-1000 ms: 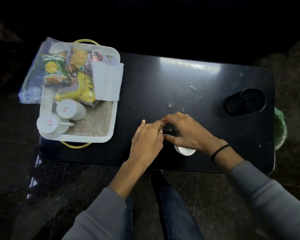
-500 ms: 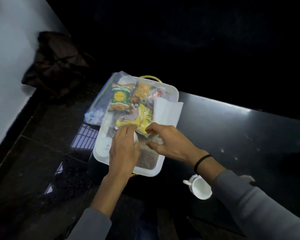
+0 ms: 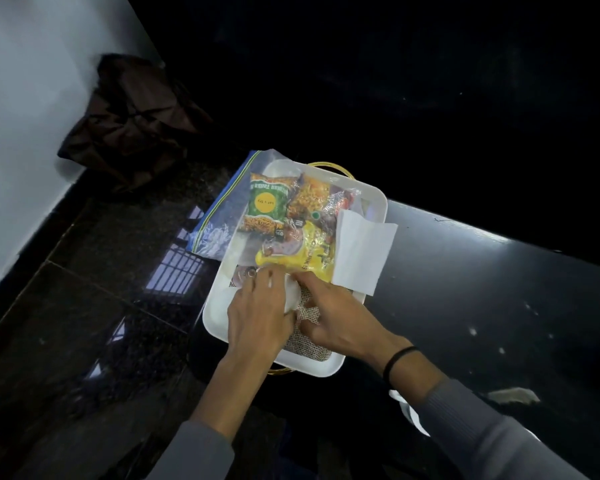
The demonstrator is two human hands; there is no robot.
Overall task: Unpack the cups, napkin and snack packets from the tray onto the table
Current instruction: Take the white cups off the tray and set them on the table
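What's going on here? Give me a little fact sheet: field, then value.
Setting: black table, dim room
Tray: white tray at the table's left end
Snack packets: green packet, orange packet and yellow packet, all in the tray
Napkin: white napkin draped over the tray's right rim
Left hand: left hand over a white cup in the tray; grip unclear
Right hand: right hand reaching in beside it
Already out: another cup on the table, mostly hidden by the sleeve

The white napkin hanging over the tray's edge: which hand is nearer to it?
The right hand. Its fingertips reach up just below the napkin, close to its lower edge. The left hand lies further left in the tray, over a white cup.
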